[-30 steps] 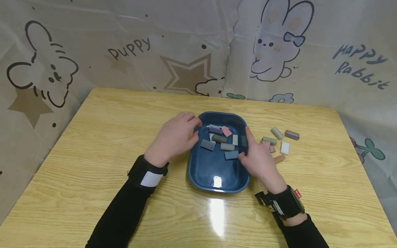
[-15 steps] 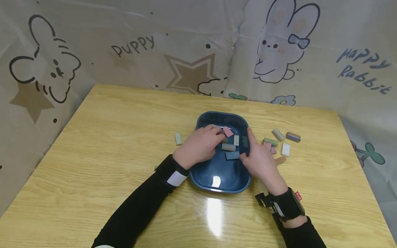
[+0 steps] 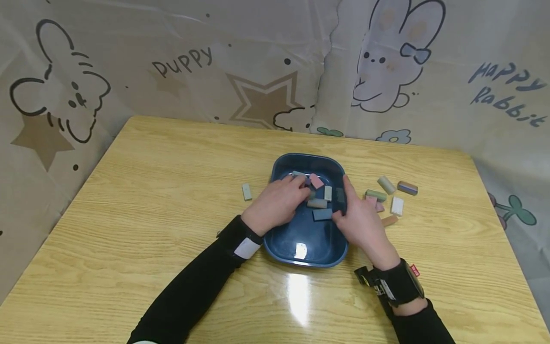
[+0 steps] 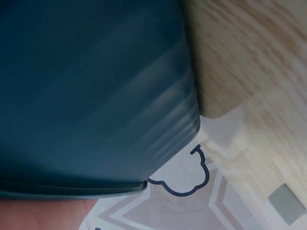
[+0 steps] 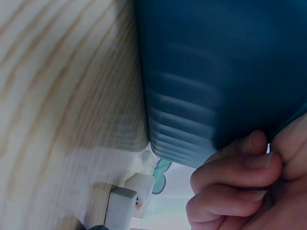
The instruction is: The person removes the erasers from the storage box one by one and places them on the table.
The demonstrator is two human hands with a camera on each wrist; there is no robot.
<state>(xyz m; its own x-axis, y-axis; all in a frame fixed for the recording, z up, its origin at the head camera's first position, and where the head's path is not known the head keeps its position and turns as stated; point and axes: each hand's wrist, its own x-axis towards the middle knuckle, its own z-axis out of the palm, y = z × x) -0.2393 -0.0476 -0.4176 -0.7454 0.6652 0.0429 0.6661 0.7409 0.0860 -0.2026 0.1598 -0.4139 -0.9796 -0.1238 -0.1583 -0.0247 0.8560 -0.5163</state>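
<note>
A dark blue plastic tray [image 3: 301, 243] with rounded corners holds several small coloured blocks, among them a pink block [image 3: 316, 181], a tan block [image 3: 317, 203] and a blue block [image 3: 322, 214]. My left hand [image 3: 275, 200] reaches over the tray's left rim, with fingertips and thumb low among the blocks. It partly covers a dark green block [image 3: 311, 195]; I cannot tell whether a block is between its fingers. At the right wall, my right hand [image 3: 362, 220] grips the rim; in the right wrist view its curled fingers [image 5: 230, 179] lie against the tray's outer wall [image 5: 182, 96].
One pale grey-green block [image 3: 247, 192] lies on the wooden table [image 3: 172, 167] left of the tray. Right of it are several more blocks, including a white block [image 3: 397, 206], a striped brown block [image 3: 407, 188] and a green block [image 3: 375, 195]. A printed cloth [image 3: 266, 57] hangs behind.
My left hand has moved right, from the tray's left rim into the tray over the blocks. The pale block on the table at left has come into view. The right hand keeps its hold.
</note>
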